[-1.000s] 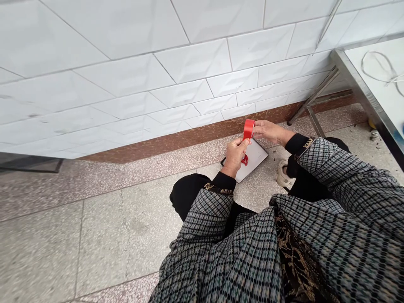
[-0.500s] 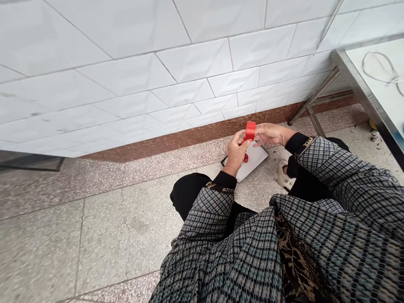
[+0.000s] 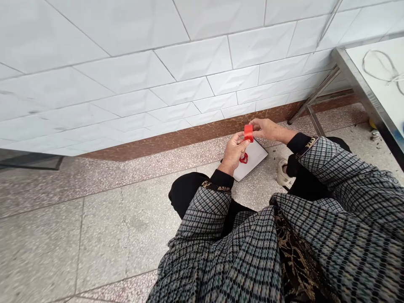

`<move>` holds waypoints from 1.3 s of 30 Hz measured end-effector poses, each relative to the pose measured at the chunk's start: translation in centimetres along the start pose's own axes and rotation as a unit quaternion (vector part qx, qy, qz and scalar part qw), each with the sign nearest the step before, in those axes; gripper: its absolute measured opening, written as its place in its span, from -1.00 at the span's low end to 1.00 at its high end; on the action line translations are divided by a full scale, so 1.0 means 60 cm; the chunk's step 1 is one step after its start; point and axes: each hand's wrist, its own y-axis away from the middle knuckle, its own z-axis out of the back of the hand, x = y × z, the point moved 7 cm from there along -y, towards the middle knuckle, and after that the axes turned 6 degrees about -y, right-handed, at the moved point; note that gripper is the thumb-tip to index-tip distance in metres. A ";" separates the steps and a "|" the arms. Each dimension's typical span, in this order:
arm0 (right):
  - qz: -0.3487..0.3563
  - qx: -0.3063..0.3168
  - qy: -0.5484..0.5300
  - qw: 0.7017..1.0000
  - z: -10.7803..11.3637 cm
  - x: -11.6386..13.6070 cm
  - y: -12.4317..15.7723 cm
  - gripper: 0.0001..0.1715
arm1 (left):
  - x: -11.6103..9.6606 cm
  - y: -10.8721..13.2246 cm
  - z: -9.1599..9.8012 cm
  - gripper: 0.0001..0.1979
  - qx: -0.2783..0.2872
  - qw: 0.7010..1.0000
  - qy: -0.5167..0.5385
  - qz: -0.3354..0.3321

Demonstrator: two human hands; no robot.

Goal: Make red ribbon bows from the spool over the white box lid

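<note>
A wide, shiny red ribbon (image 3: 248,133) stands up in a curved band between my hands. My left hand (image 3: 234,152) is closed on its lower left side, with the thumb pressed to its bottom edge. From the other side, my right hand (image 3: 267,128) grips the ribbon's right edge with bent fingers; the fingertips are partly hidden behind the band. More red loops (image 3: 243,158) show just under my left hand, over a flat white panel with a dark edge (image 3: 252,162) on the floor. Whether those loops join the band, I cannot tell.
A white-tiled wall (image 3: 126,80) with a brown stone skirting (image 3: 189,134) rises in front. At the right stands a metal-edged table (image 3: 362,80) with a white cable (image 3: 383,69) on it. Speckled floor slabs (image 3: 104,235) lie to the left. A dark-framed object (image 3: 31,162) touches the wall at far left.
My right hand has risen slightly and its fingers have closed in on the ribbon's edge. My left hand and the ribbon have shifted slightly left and down; more red loops show below.
</note>
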 end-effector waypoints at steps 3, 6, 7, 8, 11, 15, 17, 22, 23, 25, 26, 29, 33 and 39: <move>0.002 0.013 0.005 1.000 -0.006 -0.002 0.004 -0.70 | 0.000 0.001 -0.001 -0.55 0.005 1.000 0.000 0.004; 0.006 0.003 0.017 1.000 -0.006 -0.001 0.006 -0.71 | -0.001 0.001 -0.002 -0.54 0.010 1.000 0.001 0.000; 0.009 0.001 0.013 1.000 -0.006 0.000 0.007 -0.71 | -0.002 0.001 -0.002 -0.53 0.010 1.000 0.001 -0.002; 0.011 0.001 0.004 1.000 -0.007 0.001 0.007 -0.71 | -0.002 0.000 -0.002 -0.53 0.009 1.000 -0.001 -0.003; 0.005 0.011 -0.033 0.999 -0.011 -0.001 0.006 -0.73 | -0.003 0.000 -0.003 -0.54 0.007 1.000 -0.002 -0.003; -0.014 0.039 -0.060 0.997 -0.014 -0.011 0.003 -0.75 | -0.005 0.001 -0.006 -0.57 0.015 1.000 0.011 0.002; 0.004 0.052 -0.057 0.997 -0.012 -0.009 0.001 -0.69 | -0.004 0.001 -0.007 -0.57 0.023 1.000 0.011 0.011; 0.061 0.104 -0.022 0.992 -0.005 0.006 0.006 -0.59 | 0.000 0.002 -0.009 -0.49 0.048 0.998 0.014 0.031; 0.065 0.111 -0.014 0.992 -0.005 0.008 0.008 -0.61 | 0.000 0.003 -0.009 -0.48 0.052 0.998 0.014 0.032; 0.069 0.114 0.002 0.991 -0.004 0.011 0.011 -0.64 | -0.001 0.003 -0.012 -0.49 0.056 0.998 0.016 0.027; 0.069 0.106 0.009 0.992 -0.003 0.012 0.011 -0.66 | -0.002 0.004 -0.012 -0.50 0.054 0.998 0.019 0.019; 0.064 0.051 0.020 0.996 0.008 0.014 0.007 -0.64 | -0.006 0.003 -0.008 -0.56 0.014 0.999 0.032 -0.004; 0.037 -0.031 0.029 0.998 0.034 0.007 -0.005 -0.57 | -0.001 0.004 0.001 -0.67 -0.036 0.999 0.011 0.007; 0.020 -0.060 0.015 0.998 0.044 -0.002 -0.011 -0.52 | -0.002 0.006 -0.001 -0.54 -0.029 0.999 -0.004 -0.013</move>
